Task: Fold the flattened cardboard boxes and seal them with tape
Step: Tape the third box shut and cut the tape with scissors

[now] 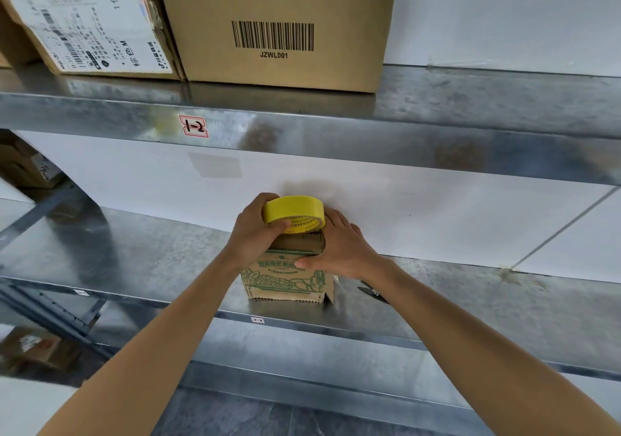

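A small brown cardboard box (pixel 285 282) with green print stands upright on the steel shelf (pixel 134 260). On its top sits a yellow roll of tape (pixel 295 212), which my left hand (pixel 257 230) grips from the left side, thumb over the front of the roll. My right hand (pixel 336 247) lies on the box's top right edge with straight fingers beside the roll and the thumb pressing the front face. The box top is mostly hidden by both hands.
Black scissors (pixel 371 292) lie on the shelf just right of the box, partly behind my right forearm. The upper shelf (pixel 437 122) carries a large barcode box (pixel 275 25) and a labelled box (pixel 87 22). White wall panels stand behind.
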